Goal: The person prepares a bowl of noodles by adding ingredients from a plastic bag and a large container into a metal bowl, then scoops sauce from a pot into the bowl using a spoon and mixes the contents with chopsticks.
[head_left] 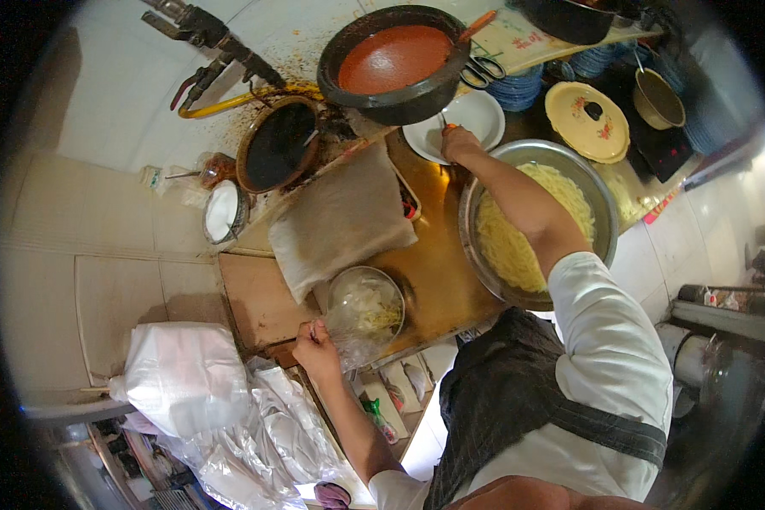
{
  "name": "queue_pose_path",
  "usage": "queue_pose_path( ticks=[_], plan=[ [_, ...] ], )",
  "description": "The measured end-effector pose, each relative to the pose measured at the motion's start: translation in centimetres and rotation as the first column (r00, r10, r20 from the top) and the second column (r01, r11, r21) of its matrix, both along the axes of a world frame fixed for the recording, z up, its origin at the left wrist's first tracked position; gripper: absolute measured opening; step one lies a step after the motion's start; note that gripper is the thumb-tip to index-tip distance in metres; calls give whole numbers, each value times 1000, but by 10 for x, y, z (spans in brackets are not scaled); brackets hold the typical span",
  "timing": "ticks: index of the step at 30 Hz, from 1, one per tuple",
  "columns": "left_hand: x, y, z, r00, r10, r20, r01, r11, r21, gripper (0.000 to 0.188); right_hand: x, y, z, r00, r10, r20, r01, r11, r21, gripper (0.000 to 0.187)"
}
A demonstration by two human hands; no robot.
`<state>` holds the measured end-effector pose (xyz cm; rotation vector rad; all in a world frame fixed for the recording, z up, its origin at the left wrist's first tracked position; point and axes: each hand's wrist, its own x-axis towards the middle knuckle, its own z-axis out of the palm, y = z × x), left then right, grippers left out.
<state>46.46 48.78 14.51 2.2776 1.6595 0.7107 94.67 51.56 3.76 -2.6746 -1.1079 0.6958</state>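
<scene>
My left hand (pixel 316 347) pinches the edge of a clear plastic bag (pixel 348 342), which drapes into a small round bowl (pixel 401 299). Pale yellow strands (pixel 379 318) show inside that bowl. My right hand (pixel 459 143) reaches forward, closed on the orange handle of a utensil (pixel 447 128) over a white bowl (pixel 484 114); its working end is too small to make out. Beneath my right forearm stands a large metal basin (pixel 605 197) filled with yellow noodle-like strands (pixel 503 245).
A dark pot (pixel 342 95) of red sauce stands at the back, near black scissors (pixel 482 71). To its left sits a pan of dark liquid (pixel 278 144). A lidded yellow pot (pixel 586 119) is at the right. A cloth (pixel 340 217) and plastic bags (pixel 187 365) lie leftward.
</scene>
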Motion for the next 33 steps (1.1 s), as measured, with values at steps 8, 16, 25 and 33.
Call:
queue_pose_path(
  ticks=[8, 16, 25, 33],
  plan=[
    [0, 15, -77, 619, 196, 760, 235, 878, -417, 6, -63, -272, 40, 866, -499, 48, 331, 641, 692, 22],
    [141, -20, -62, 591, -654, -473, 634, 739, -229, 25, -20, -440, -69, 637, -763, -107, 681, 492, 542, 27],
    [226, -65, -143, 664, -677, -318, 535, 727, -429, 44, -15, -424, -84, 559, -526, -640, 807, 169, 566, 18],
    [244, -91, -130, 801, -526, -286, 320, 780, -538, 42, 14, -432, -123, 588, -434, -683, 805, 225, 549, 17]
  ],
)
